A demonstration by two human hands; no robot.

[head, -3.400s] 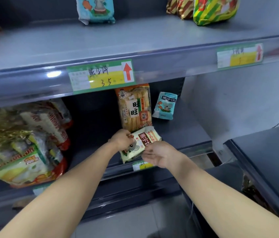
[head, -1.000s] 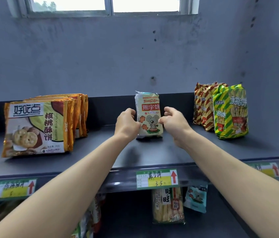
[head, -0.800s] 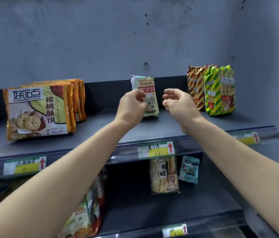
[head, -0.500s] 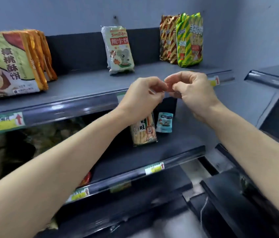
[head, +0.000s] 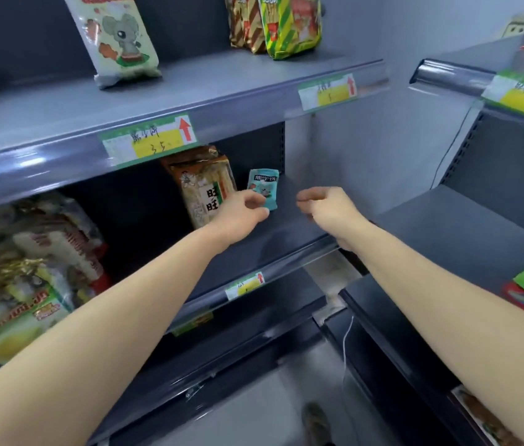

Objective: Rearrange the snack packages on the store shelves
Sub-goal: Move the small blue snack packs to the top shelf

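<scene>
Your left hand point(head: 243, 210) and right hand point(head: 327, 208) hang loosely curled, holding nothing; 1 cream packet point(head: 118, 37) stands on the upper shelf point(head: 222, 85); the small blue packet point(head: 263, 187) below looks next.

Your hands reach into the lower shelf point(head: 286, 249).
Left hand point(head: 241, 214) nears the small blue packet point(head: 265, 185) (upright); right hand point(head: 328, 209) loosely curled, empty.

Both bare arms reach forward, left hand point(head: 242, 211) and right hand point(head: 328, 209) loosely curled, empty.
</scene>
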